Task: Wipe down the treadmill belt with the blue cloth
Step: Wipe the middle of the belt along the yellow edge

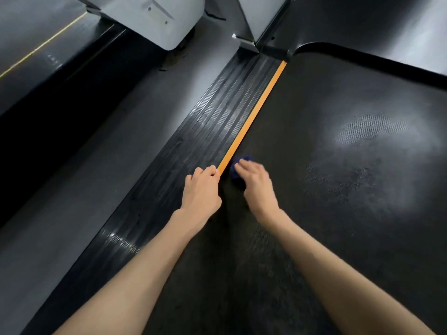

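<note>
The black textured treadmill belt (338, 153) fills the right half of the view. A crumpled blue cloth (238, 169) lies on the belt at its left edge, beside the orange strip (256, 110). My right hand (257, 183) covers the cloth from above, fingers curled over it and pressing it to the belt. My left hand (202, 189) rests on the ribbed side rail (210, 122), fingers curled at the orange strip's near end with nothing visible in them.
A grey motor housing and upright (154, 20) stand at the far end. The belt's front cover (362, 32) curves across the top right. Grey floor (84, 177) runs left of the rail, with another dark machine (36, 56) beyond it.
</note>
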A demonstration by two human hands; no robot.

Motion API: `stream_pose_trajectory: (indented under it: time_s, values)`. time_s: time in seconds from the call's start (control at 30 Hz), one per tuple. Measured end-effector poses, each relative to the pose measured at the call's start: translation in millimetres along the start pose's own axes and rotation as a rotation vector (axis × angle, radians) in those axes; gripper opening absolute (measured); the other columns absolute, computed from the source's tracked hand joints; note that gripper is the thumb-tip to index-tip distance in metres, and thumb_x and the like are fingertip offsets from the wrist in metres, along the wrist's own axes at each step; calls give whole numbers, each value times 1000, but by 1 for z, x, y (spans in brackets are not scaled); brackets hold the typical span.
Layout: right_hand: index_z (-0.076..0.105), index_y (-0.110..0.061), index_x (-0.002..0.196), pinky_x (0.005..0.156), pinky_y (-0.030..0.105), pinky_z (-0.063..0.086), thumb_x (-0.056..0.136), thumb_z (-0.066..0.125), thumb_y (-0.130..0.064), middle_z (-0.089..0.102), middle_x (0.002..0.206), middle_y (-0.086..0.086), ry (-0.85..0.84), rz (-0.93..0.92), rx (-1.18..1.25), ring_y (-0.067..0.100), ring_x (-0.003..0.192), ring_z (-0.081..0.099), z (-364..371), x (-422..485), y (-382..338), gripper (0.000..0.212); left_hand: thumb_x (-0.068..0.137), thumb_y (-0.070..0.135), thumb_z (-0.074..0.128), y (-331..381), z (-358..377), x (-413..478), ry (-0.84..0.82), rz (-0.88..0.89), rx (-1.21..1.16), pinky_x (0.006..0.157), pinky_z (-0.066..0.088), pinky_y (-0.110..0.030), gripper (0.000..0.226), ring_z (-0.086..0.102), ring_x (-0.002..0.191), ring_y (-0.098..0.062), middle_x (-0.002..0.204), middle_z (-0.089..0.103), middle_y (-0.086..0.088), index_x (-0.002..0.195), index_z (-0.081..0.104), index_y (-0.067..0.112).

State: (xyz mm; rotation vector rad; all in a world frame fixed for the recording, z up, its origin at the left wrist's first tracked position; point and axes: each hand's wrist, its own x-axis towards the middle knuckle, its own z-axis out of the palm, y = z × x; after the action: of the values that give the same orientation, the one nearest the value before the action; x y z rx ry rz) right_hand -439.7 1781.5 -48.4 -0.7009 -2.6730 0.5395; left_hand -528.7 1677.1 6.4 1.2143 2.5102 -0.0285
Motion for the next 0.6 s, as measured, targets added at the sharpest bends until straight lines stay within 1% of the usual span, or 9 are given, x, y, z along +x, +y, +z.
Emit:
stream_pose_trajectory:
  time_s: [0.07, 0.13, 0.17, 0.2, 0.33, 0.37, 0.43, 0.53, 0.6]
  values:
    - [69, -3, 106, 86, 38, 51, 62, 62, 13, 67, 111, 14, -140, -256, -16, 31, 101, 63, -2, -41, -3, 47, 87, 8, 56, 2, 2, 0, -17, -2, -21, 101, 35, -35, 63, 35, 128, -25, 149, 29, -4, 142, 28, 13]
    - [65, -10, 117, 92, 37, 48, 77, 43, -2, 62, 124, 7, -277, -446, -92, 27, 112, 59, -9, -52, 13, 47, 86, 4, 55, 1, 2, 1, -45, 8, -60, 101, 36, -34, 63, 33, 131, -26, 152, 24, -4, 143, 27, 12]
    - [65, -11, 118, 92, 36, 47, 79, 35, -10, 62, 124, 7, -248, -490, -122, 27, 112, 59, -9, -47, 28, 49, 86, 1, 54, -1, 2, 1, -54, 19, -90, 102, 36, -35, 63, 32, 132, -27, 153, 22, -4, 143, 28, 12]
    - [65, -9, 117, 93, 36, 46, 80, 32, -13, 63, 122, 9, -197, -429, -110, 29, 110, 60, -11, -37, 38, 50, 85, -3, 52, -5, 0, 0, -65, 30, -133, 103, 36, -36, 64, 30, 134, -28, 154, 21, -5, 143, 29, 12]
    - [62, -3, 118, 101, 35, 36, 74, 45, 10, 59, 124, 14, 61, 326, 38, 33, 114, 52, 2, -8, 20, 48, 85, -12, 45, -21, -3, -11, -136, 86, -253, 112, 23, -34, 70, 21, 141, -26, 155, 18, -2, 147, 26, 13]
    - [65, -4, 110, 95, 35, 40, 73, 43, 8, 62, 116, 13, 45, 312, 78, 33, 108, 55, 9, -16, -2, 45, 84, -15, 43, -23, -2, -15, -149, 90, -262, 112, 22, -32, 73, 20, 142, -24, 156, 17, 0, 148, 24, 14]
    - [69, -10, 99, 84, 35, 48, 75, 35, -5, 66, 105, 8, -59, 41, 51, 30, 99, 61, 23, -53, -36, 42, 83, -15, 42, -25, 0, -18, -149, 87, -261, 112, 22, -29, 75, 20, 142, -21, 156, 15, 2, 148, 21, 15]
    - [63, -12, 119, 96, 33, 42, 88, 34, -18, 60, 126, 6, -178, -337, -91, 25, 114, 57, 18, -84, -5, 43, 86, -10, 44, -21, 4, -14, -119, 78, -192, 113, 27, -32, 69, 24, 141, -21, 156, 16, 1, 148, 23, 13]
    - [62, -7, 120, 100, 29, 35, 93, 37, -19, 60, 126, 10, -89, -212, -55, 30, 114, 56, -4, -76, 42, 39, 86, -8, 45, -21, 3, -11, -127, 74, -181, 111, 30, -35, 67, 26, 140, -23, 156, 18, -1, 147, 25, 12]
